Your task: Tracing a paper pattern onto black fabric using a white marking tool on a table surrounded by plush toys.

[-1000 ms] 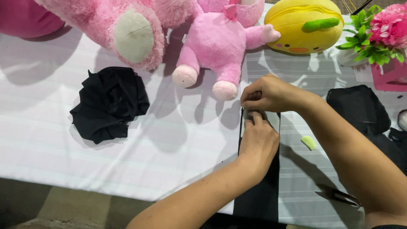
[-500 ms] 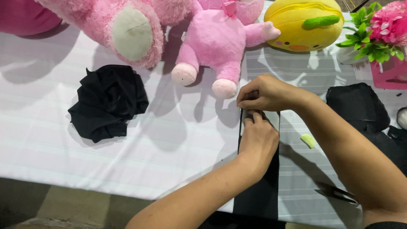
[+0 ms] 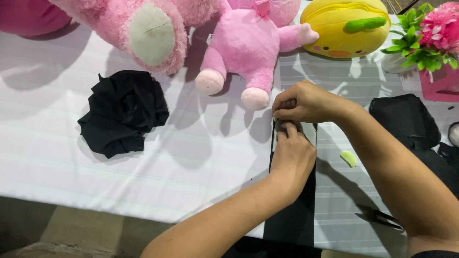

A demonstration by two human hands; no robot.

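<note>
Both my hands work the top end of a long black strip on the desk [image 3: 215, 157].

Left of the strip lies a crumpled black cloth [image 3: 122, 112], with a pink bear [image 3: 153, 28] and a pink pig [image 3: 248, 48] beyond it. My left hand [image 3: 294, 155] presses flat on the black strip [image 3: 291, 210], fingers together. Just above it, my right hand [image 3: 306, 101] has its fingers pinched on the strip's top edge. Right of the strip sit a small green chip [image 3: 348, 158] and scissors [image 3: 380, 217].
</note>
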